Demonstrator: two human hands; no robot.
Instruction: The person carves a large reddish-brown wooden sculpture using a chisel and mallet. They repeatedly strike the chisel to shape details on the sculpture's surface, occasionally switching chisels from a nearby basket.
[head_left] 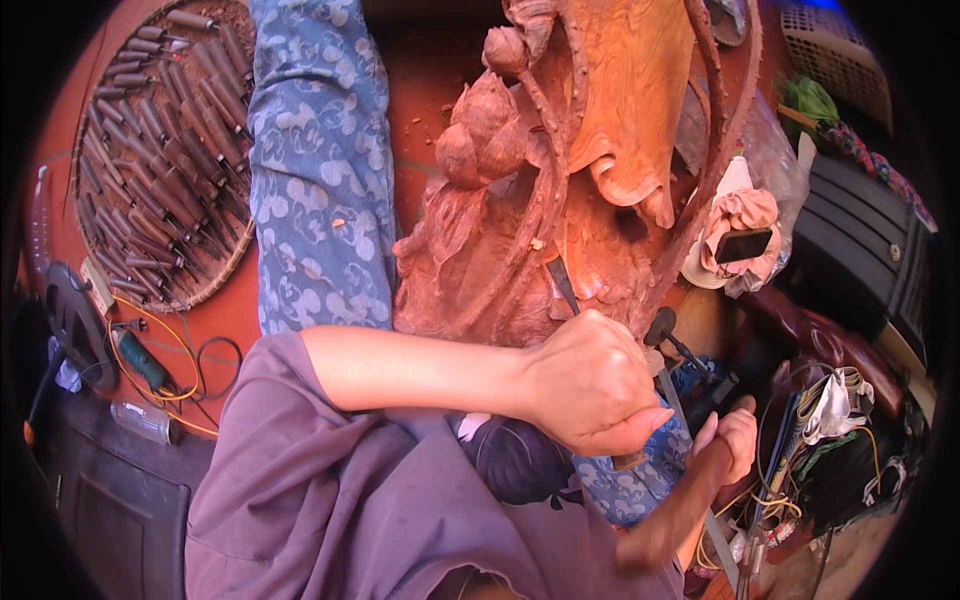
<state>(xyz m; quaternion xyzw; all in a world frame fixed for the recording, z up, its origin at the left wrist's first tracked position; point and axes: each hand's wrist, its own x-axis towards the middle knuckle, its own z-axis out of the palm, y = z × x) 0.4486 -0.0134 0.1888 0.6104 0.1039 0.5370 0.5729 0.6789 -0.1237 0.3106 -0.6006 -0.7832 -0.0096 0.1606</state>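
My left hand [590, 385] is closed in a fist around a chisel [563, 284]. Its dark blade points away from me, with the tip at the reddish wood carving [480, 240]; part of the handle end shows below the fist. At the lower right, my right hand [738, 440] grips a brown wooden mallet [665, 515], its thick end smeared by motion and apart from the chisel. Carved buds, curved stems and a smooth orange wooden sheet make up the carving, which stands between my legs.
A round woven tray [80, 215] at the far left holds many wooden-handled carving tools [165, 150]. Below it lie a green power tool [140, 358] and an orange cord. On the right, a phone [744, 246] rests on pink cloth, beside a black case [860, 235] and tangled cables.
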